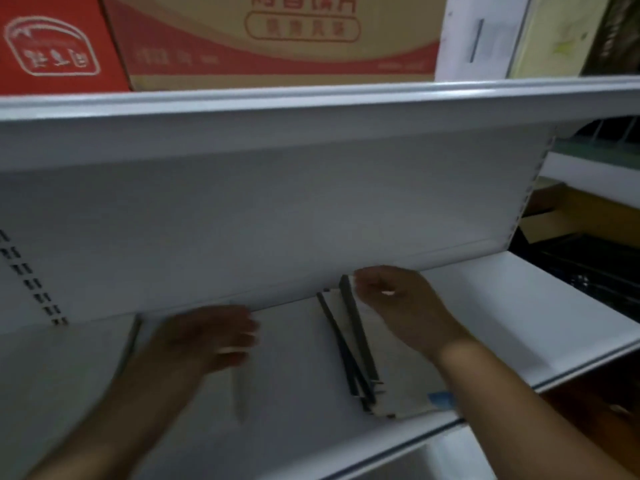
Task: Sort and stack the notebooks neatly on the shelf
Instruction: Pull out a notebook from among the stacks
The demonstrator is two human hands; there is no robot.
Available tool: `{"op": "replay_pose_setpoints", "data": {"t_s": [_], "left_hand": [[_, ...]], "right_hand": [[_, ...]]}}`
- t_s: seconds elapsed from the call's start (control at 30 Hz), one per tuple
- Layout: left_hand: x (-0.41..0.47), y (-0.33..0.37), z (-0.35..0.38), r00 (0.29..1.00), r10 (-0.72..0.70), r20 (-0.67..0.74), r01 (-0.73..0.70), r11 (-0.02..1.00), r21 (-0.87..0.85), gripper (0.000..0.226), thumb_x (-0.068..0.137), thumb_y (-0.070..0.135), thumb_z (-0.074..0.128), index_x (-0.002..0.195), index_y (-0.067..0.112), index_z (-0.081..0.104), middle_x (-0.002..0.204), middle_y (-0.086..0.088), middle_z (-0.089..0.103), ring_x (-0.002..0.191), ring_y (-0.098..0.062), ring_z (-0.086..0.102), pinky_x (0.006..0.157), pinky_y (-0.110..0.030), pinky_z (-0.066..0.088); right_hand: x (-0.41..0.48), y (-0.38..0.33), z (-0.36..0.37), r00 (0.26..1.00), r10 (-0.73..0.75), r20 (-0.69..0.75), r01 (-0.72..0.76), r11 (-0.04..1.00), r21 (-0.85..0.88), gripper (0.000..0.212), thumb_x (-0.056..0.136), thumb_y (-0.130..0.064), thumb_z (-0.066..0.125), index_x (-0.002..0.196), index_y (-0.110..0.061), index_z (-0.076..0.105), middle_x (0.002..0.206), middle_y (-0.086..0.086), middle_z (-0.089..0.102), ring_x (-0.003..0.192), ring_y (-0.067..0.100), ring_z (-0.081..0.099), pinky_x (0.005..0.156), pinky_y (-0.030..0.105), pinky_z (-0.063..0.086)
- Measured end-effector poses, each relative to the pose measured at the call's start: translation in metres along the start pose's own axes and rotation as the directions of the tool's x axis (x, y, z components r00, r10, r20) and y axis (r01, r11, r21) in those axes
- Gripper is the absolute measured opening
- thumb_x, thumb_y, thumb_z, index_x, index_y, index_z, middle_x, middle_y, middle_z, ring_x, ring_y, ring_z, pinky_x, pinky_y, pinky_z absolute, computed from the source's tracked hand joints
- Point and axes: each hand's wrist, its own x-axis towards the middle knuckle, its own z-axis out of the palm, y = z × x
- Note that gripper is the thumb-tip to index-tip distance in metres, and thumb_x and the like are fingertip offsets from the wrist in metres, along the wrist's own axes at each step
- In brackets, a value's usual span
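A loose stack of tan notebooks with dark spines [356,344] lies fanned out on the white shelf [519,306], right of centre. My right hand [401,306] rests on the stack with fingers curled around the far end of the top notebook, near the back wall. Further left a pale notebook [239,393] lies flat on the shelf, its thin grey spine toward the left. My left hand [211,337] is blurred and lies over it with fingers bent at its right edge. My forearms hide the notebooks' near parts.
The shelf above [311,98] overhangs the workspace and carries a red box [52,46] and a tan and red carton [277,39]. The white back wall [277,209] stands right behind the notebooks. A dark wire basket [588,265] sits off the right end.
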Motion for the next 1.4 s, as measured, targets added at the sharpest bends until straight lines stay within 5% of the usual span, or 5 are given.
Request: {"op": "replay_pose_setpoints", "data": {"t_s": [0.23, 0.6, 0.93, 1.2, 1.4], "left_hand": [[0.048, -0.008, 0.138, 0.944, -0.318, -0.09, 0.33, 0.896, 0.297, 0.058, 0.087, 0.033, 0.057, 0.137, 0.007, 0.041, 0.134, -0.007, 0.049, 0.118, -0.019, 0.049, 0.099, -0.024, 0.037], [0.075, 0.005, 0.164, 0.829, -0.504, -0.244, 0.472, 0.863, -0.18, 0.016, 0.084, 0.014, 0.063, 0.069, 0.009, 0.062, 0.066, -0.007, 0.06, 0.056, -0.018, 0.056, 0.054, -0.024, 0.049], [0.065, -0.008, 0.194, 0.87, -0.46, -0.176, 0.451, 0.888, -0.09, 0.033, 0.085, 0.009, 0.063, 0.116, -0.003, 0.061, 0.111, -0.019, 0.066, 0.095, -0.03, 0.065, 0.081, -0.033, 0.055], [-0.001, 0.061, 0.09, 0.903, -0.19, -0.384, 0.159, 0.981, -0.111, 0.026, 0.073, 0.009, 0.057, 0.097, 0.009, 0.066, 0.077, -0.01, 0.074, 0.06, -0.023, 0.07, 0.049, -0.027, 0.056], [-0.027, 0.068, 0.037, 0.849, -0.212, -0.484, 0.135, 0.973, -0.19, 0.018, 0.086, 0.011, 0.052, 0.099, 0.009, 0.064, 0.071, -0.007, 0.074, 0.057, -0.02, 0.069, 0.045, -0.027, 0.055]], "right_hand": [[0.007, 0.099, -0.082, 0.902, 0.408, 0.144, -0.38, 0.906, -0.19, 0.055, 0.088, -0.029, 0.059, 0.137, -0.01, 0.044, 0.138, 0.009, 0.049, 0.124, 0.023, 0.05, 0.107, 0.034, 0.038], [-0.001, 0.124, -0.082, 0.922, 0.288, 0.258, -0.289, 0.957, -0.034, 0.01, 0.09, -0.024, 0.055, 0.089, -0.031, 0.063, 0.093, -0.004, 0.068, 0.089, 0.016, 0.066, 0.085, 0.031, 0.053], [-0.003, 0.129, -0.091, 0.926, 0.297, 0.233, -0.337, 0.928, 0.156, 0.015, 0.087, -0.014, 0.059, 0.088, -0.025, 0.07, 0.084, -0.007, 0.07, 0.081, 0.015, 0.066, 0.079, 0.031, 0.053], [0.019, 0.086, -0.03, 0.959, -0.28, 0.032, 0.282, 0.956, -0.087, 0.028, 0.087, -0.032, 0.059, 0.109, -0.015, 0.066, 0.109, -0.005, 0.061, 0.102, 0.002, 0.051, 0.092, 0.014, 0.035], [0.016, 0.077, 0.048, 0.583, -0.269, 0.766, 0.735, 0.577, -0.357, 0.049, 0.088, -0.049, 0.039, 0.124, -0.021, 0.055, 0.129, -0.001, 0.054, 0.123, 0.019, 0.04, 0.117, 0.048, 0.005]]}}
